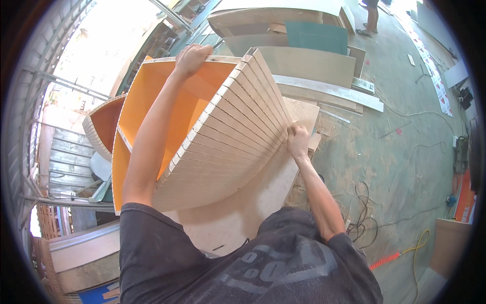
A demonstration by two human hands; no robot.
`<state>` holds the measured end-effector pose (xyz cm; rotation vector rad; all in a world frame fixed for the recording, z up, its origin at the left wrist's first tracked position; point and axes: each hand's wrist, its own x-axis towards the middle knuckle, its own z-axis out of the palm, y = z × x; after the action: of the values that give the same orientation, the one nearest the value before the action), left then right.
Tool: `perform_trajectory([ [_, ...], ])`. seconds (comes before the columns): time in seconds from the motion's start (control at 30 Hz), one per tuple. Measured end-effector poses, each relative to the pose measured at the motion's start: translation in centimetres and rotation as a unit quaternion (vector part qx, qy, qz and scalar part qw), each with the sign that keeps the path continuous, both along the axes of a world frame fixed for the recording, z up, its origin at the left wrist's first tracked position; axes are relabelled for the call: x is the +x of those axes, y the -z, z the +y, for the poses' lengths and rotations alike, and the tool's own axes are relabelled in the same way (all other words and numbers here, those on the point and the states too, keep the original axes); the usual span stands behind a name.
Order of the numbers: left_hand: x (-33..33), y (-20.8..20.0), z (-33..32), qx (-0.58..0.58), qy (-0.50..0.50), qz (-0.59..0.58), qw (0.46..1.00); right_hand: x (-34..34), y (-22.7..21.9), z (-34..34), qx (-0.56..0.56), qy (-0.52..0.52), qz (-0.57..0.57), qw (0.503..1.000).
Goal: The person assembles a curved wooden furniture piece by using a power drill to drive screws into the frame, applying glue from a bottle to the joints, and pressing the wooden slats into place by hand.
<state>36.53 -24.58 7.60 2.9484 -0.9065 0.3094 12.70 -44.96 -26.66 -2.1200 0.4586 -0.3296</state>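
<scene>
A large curved wooden cabinet point(223, 147) stands tilted in front of me. Its outer side is pale board scored with many parallel cuts, and its inside is orange with a divider. Over the far top edge my left hand point(191, 59) is wrapped, gripping the rim with the arm stretched across the orange opening. At the right lower corner of the slotted side, my right hand point(298, 140) is closed in a fist against the board's edge. Its fingertips are hidden, so what it holds, if anything, does not show. Beneath the cabinet lies a pale board point(228, 207).
A second curved orange-lined piece point(104, 124) stands behind on the left. Stacked boards point(314, 66) and long strips lie beyond. Sawdust, black cables point(362, 218) and a red coiled hose point(385, 261) are on the green floor at right. A person's legs point(372, 20) show far off.
</scene>
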Motion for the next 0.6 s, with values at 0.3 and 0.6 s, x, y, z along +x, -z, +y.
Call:
perform_trajectory([
  [0.3,-0.3,-0.4,-1.0,0.041,0.009,-0.003,0.999,1.4,-25.4,2.8,0.253,0.089,-0.326,0.907],
  [0.6,-0.8,-0.3,-1.3,0.029,0.014,-0.019,0.999,-0.2,-27.6,8.0,0.186,-0.062,-0.225,0.954],
])
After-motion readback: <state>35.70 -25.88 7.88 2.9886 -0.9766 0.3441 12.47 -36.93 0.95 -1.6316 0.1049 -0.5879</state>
